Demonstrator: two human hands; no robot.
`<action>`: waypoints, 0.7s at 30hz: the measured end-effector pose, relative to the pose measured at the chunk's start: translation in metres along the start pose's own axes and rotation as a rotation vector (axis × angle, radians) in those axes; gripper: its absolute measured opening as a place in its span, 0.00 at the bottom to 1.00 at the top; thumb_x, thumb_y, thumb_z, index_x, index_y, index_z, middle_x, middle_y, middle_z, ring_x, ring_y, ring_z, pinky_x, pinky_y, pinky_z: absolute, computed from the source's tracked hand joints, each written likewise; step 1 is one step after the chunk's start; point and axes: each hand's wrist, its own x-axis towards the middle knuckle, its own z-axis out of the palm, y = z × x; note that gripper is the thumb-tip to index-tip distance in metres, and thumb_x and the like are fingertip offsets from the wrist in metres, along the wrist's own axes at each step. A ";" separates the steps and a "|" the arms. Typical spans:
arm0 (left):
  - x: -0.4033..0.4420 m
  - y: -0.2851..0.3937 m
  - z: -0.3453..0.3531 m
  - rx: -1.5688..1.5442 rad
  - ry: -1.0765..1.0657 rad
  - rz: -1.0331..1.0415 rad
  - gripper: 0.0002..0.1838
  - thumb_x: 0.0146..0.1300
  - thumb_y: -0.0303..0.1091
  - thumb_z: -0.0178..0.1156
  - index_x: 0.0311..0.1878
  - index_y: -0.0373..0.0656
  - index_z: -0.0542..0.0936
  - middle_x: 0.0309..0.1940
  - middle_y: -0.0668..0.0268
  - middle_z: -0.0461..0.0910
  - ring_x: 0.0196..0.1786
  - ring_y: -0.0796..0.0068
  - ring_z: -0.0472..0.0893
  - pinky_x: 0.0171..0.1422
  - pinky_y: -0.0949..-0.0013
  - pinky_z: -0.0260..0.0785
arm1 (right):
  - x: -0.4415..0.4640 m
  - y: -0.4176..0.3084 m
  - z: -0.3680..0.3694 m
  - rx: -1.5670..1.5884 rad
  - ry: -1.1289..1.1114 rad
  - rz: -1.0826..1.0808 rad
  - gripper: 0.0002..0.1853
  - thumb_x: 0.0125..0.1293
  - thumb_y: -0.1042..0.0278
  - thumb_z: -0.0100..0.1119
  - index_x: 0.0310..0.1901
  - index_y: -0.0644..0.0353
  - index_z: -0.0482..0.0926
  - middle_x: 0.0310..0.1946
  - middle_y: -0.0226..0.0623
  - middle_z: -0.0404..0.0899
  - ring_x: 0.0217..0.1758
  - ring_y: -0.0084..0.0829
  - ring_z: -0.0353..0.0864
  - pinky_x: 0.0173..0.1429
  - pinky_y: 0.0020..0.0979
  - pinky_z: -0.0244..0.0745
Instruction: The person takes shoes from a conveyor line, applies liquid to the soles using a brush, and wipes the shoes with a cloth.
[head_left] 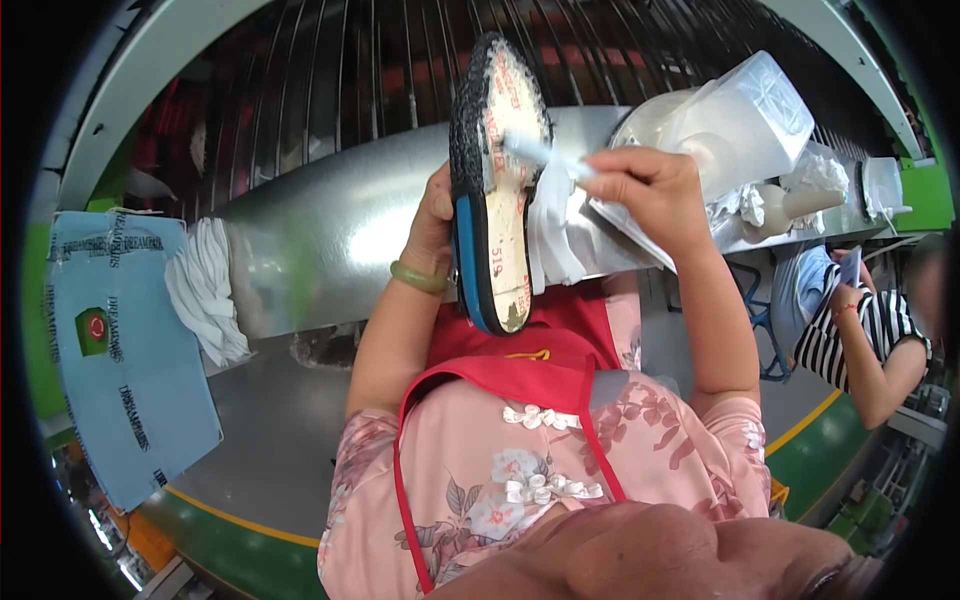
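My left hand point(436, 215), with a green bangle on the wrist, is closed round the side of a lasted shoe upper point(508, 255). The shoe stands nearly upright in view, toe up, its underside facing me. A black textured edge wraps the front, a blue band runs along the heel side, and the cream bottom carries red print. In my right hand point(640, 185) is a pale brush point(545, 155), pinched by its handle. Its head is at the middle of the shoe's underside, slightly blurred. Whether the bristles touch cannot be made out.
Behind the shoe runs a metal ledge point(350, 215) with dark bars beyond it. White cloths point(207, 290) hang at left, near a blue printed panel point(130, 370) with a red button. A translucent container point(745, 115) stands at right. Another person point(860, 330) sits further right.
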 end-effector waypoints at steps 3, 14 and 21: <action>0.001 0.001 -0.001 0.032 -0.028 0.031 0.52 0.37 0.42 0.81 0.66 0.32 0.67 0.53 0.50 0.80 0.48 0.57 0.85 0.55 0.57 0.82 | 0.036 -0.008 0.007 -0.124 0.118 0.091 0.12 0.58 0.67 0.72 0.42 0.62 0.88 0.26 0.36 0.85 0.27 0.19 0.79 0.33 0.24 0.74; 0.005 0.007 -0.021 0.063 -0.027 0.133 0.49 0.43 0.48 0.77 0.67 0.36 0.67 0.54 0.52 0.80 0.52 0.60 0.84 0.57 0.59 0.81 | -0.017 0.002 0.025 -0.030 -0.037 0.288 0.13 0.60 0.68 0.71 0.42 0.68 0.87 0.30 0.34 0.85 0.28 0.19 0.79 0.35 0.22 0.76; 0.008 0.006 -0.012 0.111 0.063 0.214 0.50 0.45 0.52 0.76 0.68 0.36 0.67 0.56 0.56 0.79 0.55 0.63 0.82 0.62 0.61 0.77 | -0.045 0.001 0.023 0.160 -0.125 0.337 0.10 0.63 0.72 0.69 0.43 0.67 0.86 0.31 0.34 0.85 0.28 0.18 0.78 0.34 0.20 0.75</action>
